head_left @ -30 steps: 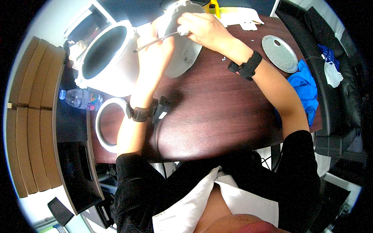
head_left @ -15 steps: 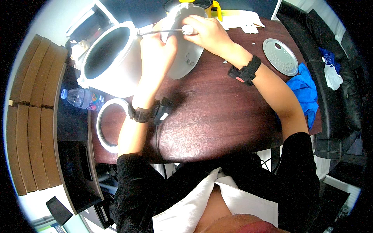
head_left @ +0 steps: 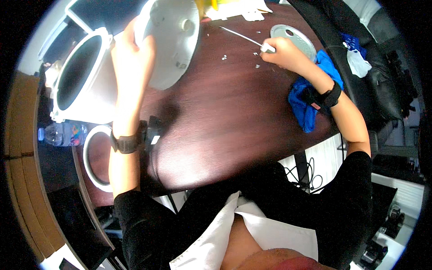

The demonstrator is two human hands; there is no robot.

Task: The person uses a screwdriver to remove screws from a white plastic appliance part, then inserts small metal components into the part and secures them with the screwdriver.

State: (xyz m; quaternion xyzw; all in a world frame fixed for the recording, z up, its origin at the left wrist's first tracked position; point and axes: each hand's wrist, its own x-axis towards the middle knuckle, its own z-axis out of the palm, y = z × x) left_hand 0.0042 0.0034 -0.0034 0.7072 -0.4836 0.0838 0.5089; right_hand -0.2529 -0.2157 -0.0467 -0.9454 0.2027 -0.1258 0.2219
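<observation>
My left hand [head_left: 132,58] is closed on the rim of a round white plastic shell [head_left: 177,49], tipped so that its hollow inside faces right. A small round post shows within it. My right hand [head_left: 288,56], held apart to the right over the table, grips the white handle of a screwdriver [head_left: 243,36]. Its long thin shaft points to the upper left, toward the shell. Small whitish bits [head_left: 224,57] lie on the table between the two hands. Just left of my left hand stands a white drum-shaped housing [head_left: 92,94] with a dark opening.
A grey perforated disc [head_left: 299,39] and a blue cloth [head_left: 300,108] lie by my right arm. Beside my left forearm are a white ring [head_left: 88,171] and a plastic bottle [head_left: 65,134]. White papers [head_left: 247,10] rest at the table's far side. A black sofa [head_left: 382,85] stands at right.
My right hand has drawn the screwdriver out of the shell and away to the right. My left hand has tilted the shell, showing its inside. The whole view has shifted.
</observation>
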